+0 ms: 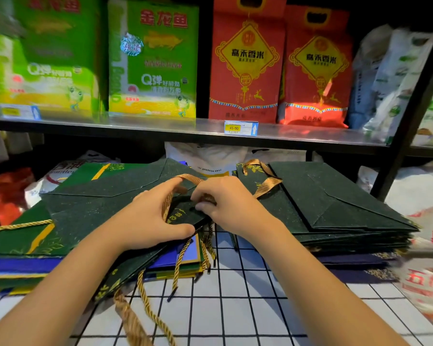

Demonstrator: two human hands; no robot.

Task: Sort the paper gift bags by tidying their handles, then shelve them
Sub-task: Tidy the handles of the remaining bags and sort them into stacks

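Observation:
Flat dark green paper gift bags lie in two stacks on the low shelf. My left hand (153, 216) grips the mouth edge of the top bag (105, 203) of the left stack, thumb underneath and fingers over it. My right hand (225, 203) pinches that bag's gold ribbon handle (189, 179) at the opening. The right stack (335, 208) is squared up, with a ribbon handle (265, 181) lying across its top. Gold rope handles (145, 298) hang loose from the lower bags of the left stack.
Blue and green bags (175, 258) sit under the left pile. A white grid-patterned cloth (235, 295) covers the shelf front. Green boxes (153, 58) and red rice bags (245, 61) stand on the upper shelf (160, 126). White sacks (423, 278) lie at right beside a black post (408, 126).

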